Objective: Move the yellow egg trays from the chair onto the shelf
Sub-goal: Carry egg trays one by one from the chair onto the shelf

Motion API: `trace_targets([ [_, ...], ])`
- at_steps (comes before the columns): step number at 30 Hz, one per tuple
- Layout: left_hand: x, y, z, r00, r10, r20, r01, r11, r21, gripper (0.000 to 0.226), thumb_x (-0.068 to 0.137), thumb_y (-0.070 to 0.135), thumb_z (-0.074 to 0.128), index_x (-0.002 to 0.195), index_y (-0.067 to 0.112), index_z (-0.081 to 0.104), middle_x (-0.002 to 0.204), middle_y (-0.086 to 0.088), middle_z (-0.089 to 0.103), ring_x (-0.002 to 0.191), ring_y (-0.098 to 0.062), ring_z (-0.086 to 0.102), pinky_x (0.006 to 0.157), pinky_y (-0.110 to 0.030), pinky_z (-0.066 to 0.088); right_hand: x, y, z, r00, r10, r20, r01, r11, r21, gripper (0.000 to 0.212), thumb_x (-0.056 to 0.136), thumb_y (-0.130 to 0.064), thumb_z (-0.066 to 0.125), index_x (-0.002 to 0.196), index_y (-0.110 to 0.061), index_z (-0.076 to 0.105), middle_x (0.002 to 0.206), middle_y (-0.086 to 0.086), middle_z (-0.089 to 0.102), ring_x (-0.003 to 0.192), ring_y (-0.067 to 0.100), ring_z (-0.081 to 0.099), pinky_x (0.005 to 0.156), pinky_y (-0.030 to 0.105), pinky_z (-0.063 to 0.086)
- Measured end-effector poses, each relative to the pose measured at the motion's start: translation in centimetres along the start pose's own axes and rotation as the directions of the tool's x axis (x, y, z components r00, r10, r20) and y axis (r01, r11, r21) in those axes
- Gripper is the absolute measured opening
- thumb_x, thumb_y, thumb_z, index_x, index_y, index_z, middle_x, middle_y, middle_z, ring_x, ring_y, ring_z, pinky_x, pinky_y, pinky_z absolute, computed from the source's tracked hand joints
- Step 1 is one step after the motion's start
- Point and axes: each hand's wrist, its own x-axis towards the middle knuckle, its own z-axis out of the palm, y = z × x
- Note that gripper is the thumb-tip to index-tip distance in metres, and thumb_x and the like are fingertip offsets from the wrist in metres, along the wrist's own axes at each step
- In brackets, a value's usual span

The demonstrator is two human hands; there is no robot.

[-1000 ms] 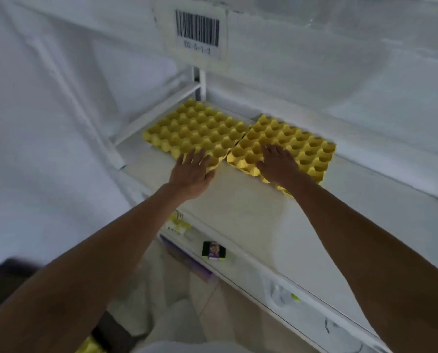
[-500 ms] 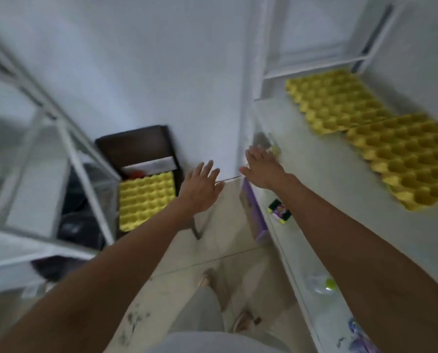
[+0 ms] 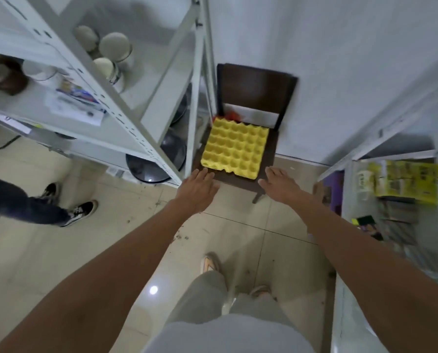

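The yellow moulded-pulp egg tray lies flat on the seat of the dark brown wooden chair, between a white metal shelf frame and the wall. The left hand and right hand hover near its front corners, fingers apart, holding nothing. The risks, I think: thin pulp may bend if gripped by one edge, or the left hand may knock the frame's post.
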Motion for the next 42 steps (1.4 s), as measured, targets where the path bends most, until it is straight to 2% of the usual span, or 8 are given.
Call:
trace_targets([
  [7, 3.7, -5.6, 1.2, 0.993, -0.063, 0.102, 0.069, 0.996, -0.054, 0.053, 0.106, 0.035, 0.035, 0.155, 0.013, 0.031, 0.164, -0.016, 0.021, 0.15, -0.036, 0.021, 0.118, -0.051, 0.03, 4.0, -1.8, 3.0, 0.993, 0.117, 0.031, -0.121, 0.975, 0.185, 0.055, 0.107, -0.037, 0.037, 0.151, -0.003, 0.035, 0.158, 0.017, 0.033, 0.148, 0.034, 0.029, 0.119, 0.048, 0.029],
  [14, 14.3, -6.6, 3.8, 0.976, -0.033, 0.216, 0.054, 0.994, -0.093, 0.068, 0.103, 0.041, 0.042, 0.159, 0.01, 0.019, 0.168, -0.009, 0.011, 0.153, -0.032, 0.015, 0.119, -0.052, 0.028, 10.7, 1.0, 4.5, 0.987, 0.131, 0.098, -0.142, 0.984, 0.111, 0.039, 0.106, -0.015, 0.037, 0.144, -0.008, 0.047, 0.148, 0.023, 0.039, 0.14, 0.038, 0.037, 0.114, 0.044, 0.034],
  [19, 22.6, -7.9, 5.4, 0.953, -0.141, 0.268, 0.194, 0.964, -0.18, 0.058, 0.1, 0.035, 0.049, 0.15, 0.009, 0.034, 0.157, -0.014, 0.032, 0.14, -0.037, 0.035, 0.109, -0.052, 0.04, 19.3, 3.2, 3.2, 0.954, 0.254, 0.16, -0.293, 0.902, 0.318, 0.035, 0.105, -0.021, 0.04, 0.131, -0.003, 0.054, 0.13, 0.023, 0.053, 0.122, 0.041, 0.053, 0.098, 0.043, 0.045],
  [23, 29.9, -9.8, 7.5, 0.955, -0.213, 0.207, 0.273, 0.905, -0.327, 0.042, 0.089, 0.021, 0.07, 0.126, 0.002, 0.061, 0.13, -0.03, 0.056, 0.115, -0.045, 0.06, 0.088, -0.05, 0.055, 26.7, 5.0, 3.9, 0.926, 0.325, 0.193, -0.378, 0.817, 0.437, 0.037, 0.099, -0.029, 0.044, 0.121, -0.004, 0.059, 0.121, 0.019, 0.063, 0.111, 0.038, 0.06, 0.09, 0.042, 0.05],
  [28, 36.7, -12.4, 10.3, 0.893, -0.362, 0.268, 0.434, 0.853, -0.291, 0.063, 0.096, 0.03, 0.049, 0.152, 0.009, 0.032, 0.146, -0.022, 0.041, 0.131, -0.039, 0.045, 0.106, -0.049, 0.043, 33.4, 6.4, 5.2, 0.853, 0.51, 0.108, -0.487, 0.706, 0.514, 0.029, 0.092, -0.027, 0.053, 0.116, -0.013, 0.062, 0.115, 0.011, 0.066, 0.107, 0.034, 0.063, 0.086, 0.043, 0.055],
  [34, 41.1, -13.8, 13.4, 0.862, -0.455, 0.224, 0.507, 0.775, -0.376, 0.062, 0.091, 0.024, 0.053, 0.15, 0.014, 0.038, 0.134, -0.019, 0.051, 0.123, -0.037, 0.05, 0.1, -0.046, 0.043, 37.9, 7.2, 7.2, 0.771, 0.637, 0.007, -0.532, 0.639, 0.556, 0.023, 0.089, -0.027, 0.054, 0.11, -0.02, 0.061, 0.112, 0.005, 0.066, 0.102, 0.031, 0.064, 0.081, 0.038, 0.052],
  [38, 42.0, -14.0, 14.0, 0.85, -0.503, 0.157, 0.513, 0.722, -0.464, 0.044, 0.085, 0.02, 0.057, 0.128, 0.013, 0.059, 0.118, -0.014, 0.063, 0.107, -0.036, 0.063, 0.087, -0.046, 0.055, 38.3, 7.2, 8.1, 0.715, 0.699, -0.022, -0.55, 0.581, 0.601, 0.02, 0.086, -0.024, 0.052, 0.1, -0.022, 0.066, 0.1, 0.003, 0.068, 0.093, 0.031, 0.065, 0.07, 0.032, 0.041],
  [42, 42.2, -14.2, 14.3, 0.815, -0.574, 0.082, 0.527, 0.675, -0.516, 0.028, 0.085, 0.016, 0.058, 0.113, 0.015, 0.063, 0.116, -0.01, 0.066, 0.105, -0.031, 0.065, 0.082, -0.038, 0.051, 38.6, 7.0, 8.4, 0.704, 0.71, -0.015, -0.558, 0.566, 0.607, 0.02, 0.084, -0.029, 0.06, 0.1, -0.021, 0.069, 0.096, 0.002, 0.069, 0.094, 0.031, 0.066, 0.069, 0.033, 0.046],
])
